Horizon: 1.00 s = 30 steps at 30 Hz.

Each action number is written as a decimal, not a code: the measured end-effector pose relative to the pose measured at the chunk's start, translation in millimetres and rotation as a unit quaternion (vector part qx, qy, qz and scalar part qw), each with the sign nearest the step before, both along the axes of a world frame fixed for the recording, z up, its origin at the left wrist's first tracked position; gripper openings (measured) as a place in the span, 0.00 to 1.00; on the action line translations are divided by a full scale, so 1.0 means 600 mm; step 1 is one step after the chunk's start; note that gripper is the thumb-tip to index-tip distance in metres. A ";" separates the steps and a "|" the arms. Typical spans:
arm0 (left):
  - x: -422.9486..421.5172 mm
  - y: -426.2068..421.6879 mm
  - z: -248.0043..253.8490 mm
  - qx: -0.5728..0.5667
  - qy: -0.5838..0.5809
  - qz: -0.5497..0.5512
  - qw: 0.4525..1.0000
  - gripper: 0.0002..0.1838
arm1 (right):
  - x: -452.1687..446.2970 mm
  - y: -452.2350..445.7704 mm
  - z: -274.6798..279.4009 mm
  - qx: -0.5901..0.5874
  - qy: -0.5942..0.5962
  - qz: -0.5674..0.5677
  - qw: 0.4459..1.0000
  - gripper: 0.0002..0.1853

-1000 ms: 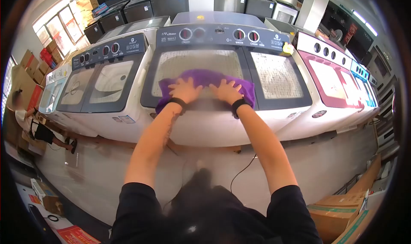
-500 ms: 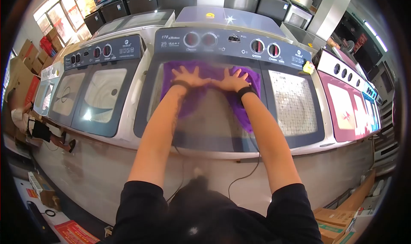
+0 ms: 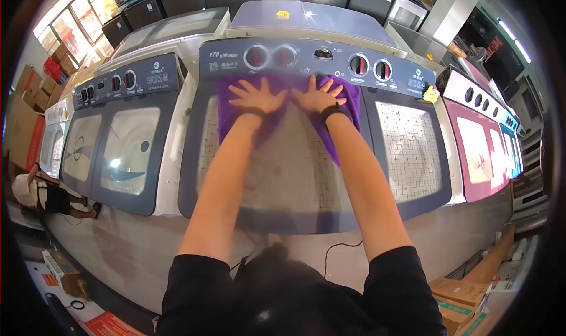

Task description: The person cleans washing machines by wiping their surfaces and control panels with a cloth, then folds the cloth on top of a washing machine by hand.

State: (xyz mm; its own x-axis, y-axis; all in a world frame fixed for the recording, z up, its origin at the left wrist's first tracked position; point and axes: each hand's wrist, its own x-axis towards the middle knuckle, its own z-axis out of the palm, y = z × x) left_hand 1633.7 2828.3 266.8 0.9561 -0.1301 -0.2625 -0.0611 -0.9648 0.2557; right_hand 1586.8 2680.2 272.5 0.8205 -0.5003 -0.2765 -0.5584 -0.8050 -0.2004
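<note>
A purple cloth [image 3: 229, 119] lies across the top of a dark grey twin-tub washing machine [image 3: 283, 209], just below its control panel [image 3: 224, 59]. My left hand [image 3: 259, 96] presses flat on the cloth's left part, fingers spread. Level with it, my right hand [image 3: 320, 97] rests on the right part, fingers also apart. The thumbs point toward each other with a small gap between them. From under my right wrist a corner of cloth hangs toward me. Both wrists wear dark bands. My forearms hide part of the lid.
Another grey washing machine [image 3: 127, 141] stands at left, a pink-red one [image 3: 474, 141] at right. More machines line up behind. A yellow tag [image 3: 431, 94] sits by the panel's right end. A person [image 3: 50, 194] is at far left. A cable [image 3: 330, 253] hangs in front; cardboard boxes [image 3: 463, 295] lie lower right.
Both hands, still flat, have slid the cloth slightly away from me toward the control panel. More of the near lid now shows. The camera view has shifted a little.
</note>
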 end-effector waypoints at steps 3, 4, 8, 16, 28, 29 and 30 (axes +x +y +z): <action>-0.002 0.013 -0.002 -0.011 -0.016 -0.022 1.000 0.54 | -0.007 -0.005 -0.003 -0.005 -0.005 0.017 1.000 0.57; -0.005 0.021 -0.003 -0.016 -0.017 -0.037 0.999 0.55 | -0.013 -0.010 -0.004 -0.004 0.004 0.040 0.999 0.57; -0.038 0.059 0.004 -0.013 0.008 -0.113 0.994 0.58 | -0.077 -0.019 0.007 -0.009 0.026 0.105 0.994 0.57; -0.182 0.110 0.011 -0.005 0.015 -0.136 0.991 0.60 | -0.222 0.003 -0.009 -0.024 -0.012 0.185 0.982 0.58; -0.286 0.145 0.025 0.015 0.057 -0.130 0.990 0.60 | -0.329 -0.046 -0.046 0.041 -0.221 0.144 0.964 0.54; -0.281 0.143 0.024 0.023 0.066 -0.127 0.989 0.60 | -0.327 -0.051 -0.058 -0.009 -0.174 0.142 0.975 0.54; -0.263 0.138 0.014 0.028 0.077 -0.128 0.988 0.64 | -0.325 -0.052 -0.065 -0.057 -0.123 0.139 0.981 0.55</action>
